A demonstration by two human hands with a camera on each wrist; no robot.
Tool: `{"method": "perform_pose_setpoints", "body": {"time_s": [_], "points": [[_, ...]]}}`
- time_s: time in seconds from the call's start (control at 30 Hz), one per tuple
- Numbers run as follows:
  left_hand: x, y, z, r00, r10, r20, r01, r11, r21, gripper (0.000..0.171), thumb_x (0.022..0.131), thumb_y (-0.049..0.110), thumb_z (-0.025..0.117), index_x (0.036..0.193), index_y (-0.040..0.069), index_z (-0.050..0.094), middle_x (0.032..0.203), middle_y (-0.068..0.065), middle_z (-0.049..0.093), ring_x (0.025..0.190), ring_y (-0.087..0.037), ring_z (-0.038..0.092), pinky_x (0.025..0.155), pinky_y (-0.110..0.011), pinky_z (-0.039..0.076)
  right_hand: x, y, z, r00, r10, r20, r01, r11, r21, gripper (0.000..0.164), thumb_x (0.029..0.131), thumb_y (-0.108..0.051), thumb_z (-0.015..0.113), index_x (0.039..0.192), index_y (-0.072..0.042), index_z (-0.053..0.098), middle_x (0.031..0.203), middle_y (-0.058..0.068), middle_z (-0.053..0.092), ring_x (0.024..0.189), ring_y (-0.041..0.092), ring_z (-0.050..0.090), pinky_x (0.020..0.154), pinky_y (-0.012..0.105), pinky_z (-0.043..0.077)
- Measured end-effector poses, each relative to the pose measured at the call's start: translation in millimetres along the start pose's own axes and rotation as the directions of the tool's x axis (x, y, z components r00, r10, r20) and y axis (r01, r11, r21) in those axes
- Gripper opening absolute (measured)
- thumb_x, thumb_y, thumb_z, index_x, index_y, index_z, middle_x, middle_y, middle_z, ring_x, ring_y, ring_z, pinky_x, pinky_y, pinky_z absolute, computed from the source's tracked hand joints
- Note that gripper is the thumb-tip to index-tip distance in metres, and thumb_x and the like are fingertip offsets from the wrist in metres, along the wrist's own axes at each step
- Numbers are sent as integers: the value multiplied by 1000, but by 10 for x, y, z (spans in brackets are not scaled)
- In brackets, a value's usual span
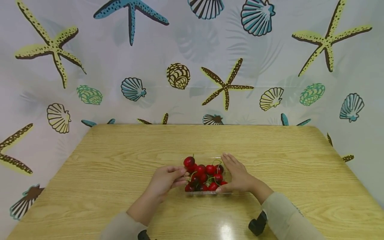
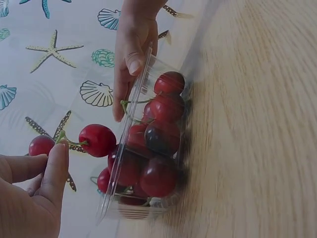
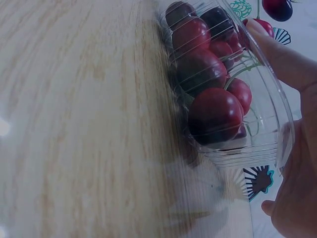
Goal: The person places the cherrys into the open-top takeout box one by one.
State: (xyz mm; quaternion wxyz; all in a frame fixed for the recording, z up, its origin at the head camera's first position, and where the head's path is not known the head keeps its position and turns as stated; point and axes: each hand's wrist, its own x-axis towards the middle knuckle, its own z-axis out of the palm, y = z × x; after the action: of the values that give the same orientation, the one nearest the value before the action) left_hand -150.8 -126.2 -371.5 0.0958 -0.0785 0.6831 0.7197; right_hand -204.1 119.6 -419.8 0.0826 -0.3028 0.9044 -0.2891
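Note:
A clear plastic container (image 1: 208, 193) full of dark red cherries (image 1: 210, 169) sits on the table in the head view. My left hand (image 1: 169, 178), at its left end, pinches green stems (image 2: 61, 136) between thumb and fingertips. On these hang a bright red cherry (image 2: 97, 140) beside the container's rim in the left wrist view, and a second cherry (image 2: 41, 145) partly behind the fingers. My right hand (image 1: 240, 176) holds the container's right end, thumb at the near rim and fingers reaching to the far one. In the right wrist view, cherries (image 3: 215, 116) show through the clear wall.
The wood-grain table (image 1: 120, 150) extends around the container on all sides. Behind it hangs a pale cloth (image 1: 156, 56) printed with starfish and shells. A black wrist device (image 1: 258, 224) is strapped at the right sleeve.

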Motion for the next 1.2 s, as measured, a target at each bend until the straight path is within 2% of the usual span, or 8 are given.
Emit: {"method": "perform_pose_setpoints", "body": {"time_s": [0.2, 0.43, 0.63, 0.83, 1.03, 1.2], "points": [[57, -7, 90, 1000, -4, -5, 4, 998, 57, 16, 85, 1, 51, 93, -10, 58, 78, -11, 61, 65, -15, 60, 64, -28, 49, -5, -4, -2, 1000, 2, 8, -2, 1000, -12, 109, 63, -53, 68, 138, -2, 8, 143, 12, 4, 129, 26, -2, 95, 57, 5], [169, 0, 108, 999, -37, 4, 36, 987, 157, 15, 86, 2, 50, 91, -9, 59, 77, -12, 61, 62, -13, 60, 65, -30, 49, -7, -21, -15, 1000, 10, 21, -10, 1000, -10, 109, 64, -52, 68, 138, -2, 7, 143, 11, 2, 129, 25, -4, 94, 58, 4], [246, 24, 116, 1000, -29, -6, 30, 963, 268, 14, 86, 0, 49, 86, -8, 60, 74, -12, 61, 60, -15, 60, 63, -32, 49, -1, -12, -16, 1000, 11, 21, -11, 1000, -16, 109, 64, -54, 67, 138, -2, 7, 143, 11, 2, 129, 25, -4, 94, 57, 4], [328, 21, 132, 999, -34, -21, 40, 932, 360, 13, 86, 0, 49, 85, -8, 60, 73, -12, 59, 57, -14, 58, 61, -30, 49, 1, -7, -22, 1000, 9, 16, -9, 1000, -24, 109, 64, -53, 67, 138, -2, 7, 143, 12, 3, 129, 25, -3, 94, 57, 5], [391, 5, 155, 999, -30, -29, 39, 918, 394, 14, 85, -2, 50, 89, -10, 60, 73, -12, 60, 55, -12, 57, 60, -29, 49, 3, -7, -24, 1000, 4, 12, -4, 1000, -21, 109, 63, -53, 67, 138, -1, 8, 143, 13, 4, 129, 26, -2, 93, 59, 6], [409, -13, 175, 998, -51, -21, 55, 914, 403, 14, 84, -1, 52, 91, -10, 60, 70, -11, 61, 53, -12, 57, 59, -29, 49, -9, -13, -22, 1000, 5, 12, -5, 1000, -22, 108, 63, -53, 68, 138, -1, 8, 143, 13, 5, 129, 26, -2, 94, 58, 6]]}}
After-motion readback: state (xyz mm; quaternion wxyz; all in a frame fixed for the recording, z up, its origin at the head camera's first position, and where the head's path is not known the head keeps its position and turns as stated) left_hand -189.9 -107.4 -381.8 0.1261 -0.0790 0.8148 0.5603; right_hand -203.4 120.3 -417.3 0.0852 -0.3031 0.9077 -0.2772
